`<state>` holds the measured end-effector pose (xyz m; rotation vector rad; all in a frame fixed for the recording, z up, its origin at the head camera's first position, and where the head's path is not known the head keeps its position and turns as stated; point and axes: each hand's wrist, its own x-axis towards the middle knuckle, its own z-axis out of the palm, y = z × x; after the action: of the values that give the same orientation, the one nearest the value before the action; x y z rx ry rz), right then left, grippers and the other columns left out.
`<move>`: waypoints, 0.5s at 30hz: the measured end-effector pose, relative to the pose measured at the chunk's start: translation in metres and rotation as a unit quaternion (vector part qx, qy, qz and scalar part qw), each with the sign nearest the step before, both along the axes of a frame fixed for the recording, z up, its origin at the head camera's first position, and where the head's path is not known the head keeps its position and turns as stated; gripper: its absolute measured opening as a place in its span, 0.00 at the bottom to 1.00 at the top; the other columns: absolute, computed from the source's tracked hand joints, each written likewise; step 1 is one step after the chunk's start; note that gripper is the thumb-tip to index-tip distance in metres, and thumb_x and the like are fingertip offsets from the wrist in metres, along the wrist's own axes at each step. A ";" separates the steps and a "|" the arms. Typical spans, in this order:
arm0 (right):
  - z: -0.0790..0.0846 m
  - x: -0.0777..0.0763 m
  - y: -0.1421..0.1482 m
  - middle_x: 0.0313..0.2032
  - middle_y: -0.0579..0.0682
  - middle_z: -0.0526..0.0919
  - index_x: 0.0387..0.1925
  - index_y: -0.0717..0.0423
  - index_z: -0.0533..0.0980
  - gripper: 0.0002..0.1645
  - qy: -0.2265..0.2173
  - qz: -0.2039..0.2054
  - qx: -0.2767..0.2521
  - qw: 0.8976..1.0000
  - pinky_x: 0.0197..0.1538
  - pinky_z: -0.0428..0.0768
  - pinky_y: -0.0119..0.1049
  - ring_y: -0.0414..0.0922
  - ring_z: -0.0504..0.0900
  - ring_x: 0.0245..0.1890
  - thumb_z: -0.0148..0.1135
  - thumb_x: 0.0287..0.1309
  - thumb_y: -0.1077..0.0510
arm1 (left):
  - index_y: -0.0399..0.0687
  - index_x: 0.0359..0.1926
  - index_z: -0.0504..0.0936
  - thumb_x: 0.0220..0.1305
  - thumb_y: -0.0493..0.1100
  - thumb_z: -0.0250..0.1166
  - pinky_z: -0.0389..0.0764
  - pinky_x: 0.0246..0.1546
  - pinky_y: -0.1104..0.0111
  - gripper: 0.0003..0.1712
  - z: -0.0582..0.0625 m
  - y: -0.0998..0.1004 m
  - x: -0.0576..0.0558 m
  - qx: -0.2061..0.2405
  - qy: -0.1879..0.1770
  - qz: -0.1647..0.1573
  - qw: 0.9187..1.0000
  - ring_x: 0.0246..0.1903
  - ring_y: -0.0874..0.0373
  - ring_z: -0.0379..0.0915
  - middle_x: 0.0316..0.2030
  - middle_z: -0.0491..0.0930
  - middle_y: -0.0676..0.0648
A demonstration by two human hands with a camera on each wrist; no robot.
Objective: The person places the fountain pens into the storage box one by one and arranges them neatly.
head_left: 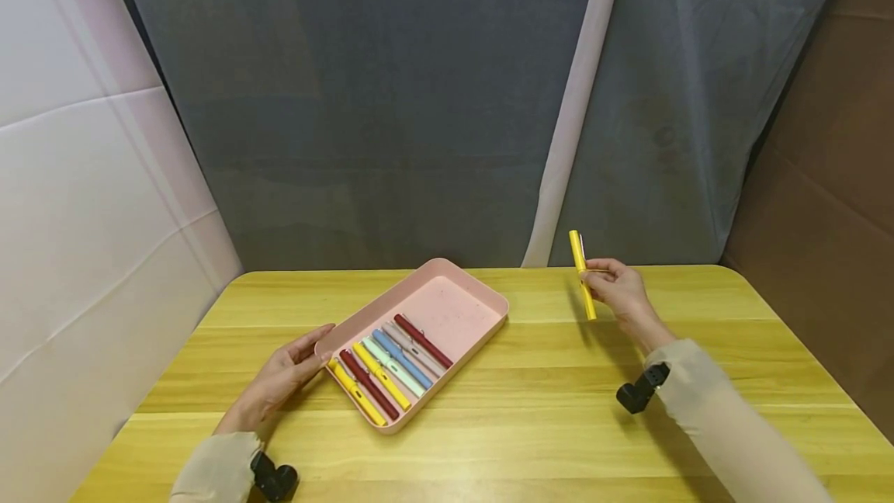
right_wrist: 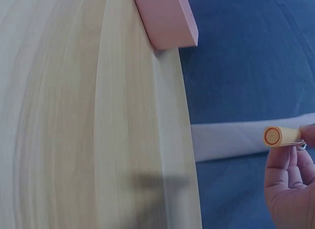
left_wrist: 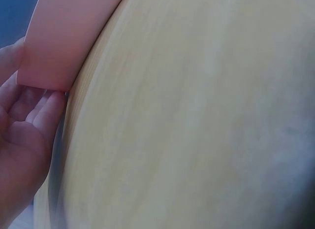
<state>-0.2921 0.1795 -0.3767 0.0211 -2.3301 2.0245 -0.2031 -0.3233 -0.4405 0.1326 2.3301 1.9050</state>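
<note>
Held up above the back right of the table, a yellow pen (head_left: pixel 579 254) with a metal clip is pinched between the thumb and fingers of my right hand (head_left: pixel 620 292). The right wrist view shows one round end of this pen (right_wrist: pixel 273 136). My left hand (head_left: pixel 282 379) grips the left corner of a pink tray (head_left: pixel 457 293), its thumb and fingers on either side of that corner. In the tray lies a row of capped pens: yellow (head_left: pixel 358 393), dark red (head_left: pixel 369 384), a second yellow, mint green (head_left: pixel 393 365), blue (head_left: pixel 403 355), greyish pink (head_left: pixel 414 348) and another dark red (head_left: pixel 423 340).
The tray sits at an angle on a wooden table (head_left: pixel 531 425), its far corner close to the back edge. A dark grey curtain (head_left: pixel 391 115) with a pale strip (head_left: pixel 576 99) hangs behind. White cloth (head_left: pixel 105 177) stands at the left, brown (head_left: pixel 831 177) at the right.
</note>
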 end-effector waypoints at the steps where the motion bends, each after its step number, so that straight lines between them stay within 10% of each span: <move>1: 0.000 0.000 -0.003 0.25 0.34 0.79 0.52 0.71 0.69 0.20 -0.001 0.002 -0.003 1.000 0.34 0.78 0.25 0.31 0.78 0.28 0.57 0.61 0.64 | 0.31 0.70 0.53 0.66 0.39 0.59 0.72 0.46 0.82 0.37 0.000 0.000 0.000 -0.002 -0.001 0.000 1.000 0.47 0.78 0.69 0.63 0.66 0.44; 15: -0.003 -0.004 -0.044 0.26 0.38 0.81 0.52 0.71 0.70 0.19 -0.007 0.031 -0.032 0.999 0.35 0.78 0.26 0.33 0.79 0.29 0.58 0.60 0.65 | 0.31 0.70 0.53 0.66 0.39 0.59 0.72 0.46 0.81 0.37 0.000 0.000 0.001 0.004 -0.004 -0.002 1.000 0.48 0.78 0.68 0.63 0.65 0.43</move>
<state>-0.2957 0.1355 -0.3793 0.0782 -2.2992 2.1350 -0.2026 -0.3230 -0.4405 0.1306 2.3150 1.9097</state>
